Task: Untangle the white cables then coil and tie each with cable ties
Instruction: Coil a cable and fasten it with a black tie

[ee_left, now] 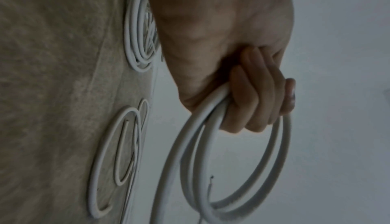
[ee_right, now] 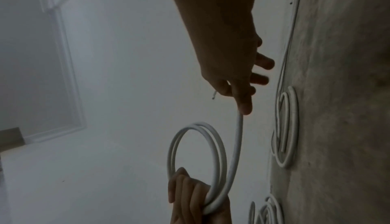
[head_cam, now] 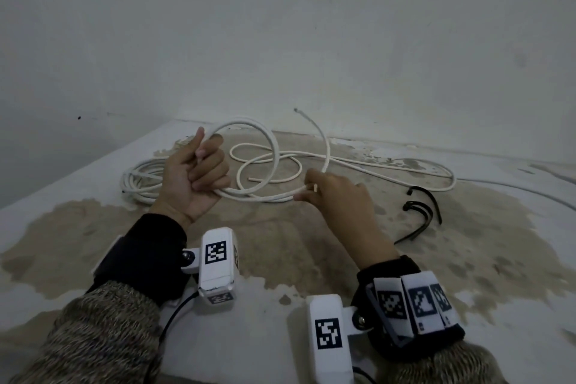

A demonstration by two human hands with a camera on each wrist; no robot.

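My left hand (head_cam: 202, 171) is raised above the table and grips a coil of white cable (head_cam: 274, 146) of two or three loops; its fingers (ee_left: 253, 104) curl round the strands of the coil (ee_left: 242, 169). From the coil the same cable runs right to my right hand (head_cam: 311, 193), whose thumb and forefinger pinch it (ee_right: 240, 100) near its free end (head_cam: 296, 110), which curves upward. The coil (ee_right: 196, 152) hangs from the left hand (ee_right: 196, 199). A thinner white cable (head_cam: 293, 165) lies in loose loops on the table.
A wound bundle of white cable (head_cam: 140, 181) lies on the table behind my left hand. Black cable ties (head_cam: 420, 206) lie to the right of my right hand. The worn table top (head_cam: 280, 243) meets a plain wall (head_cam: 280, 40) close behind the cables.
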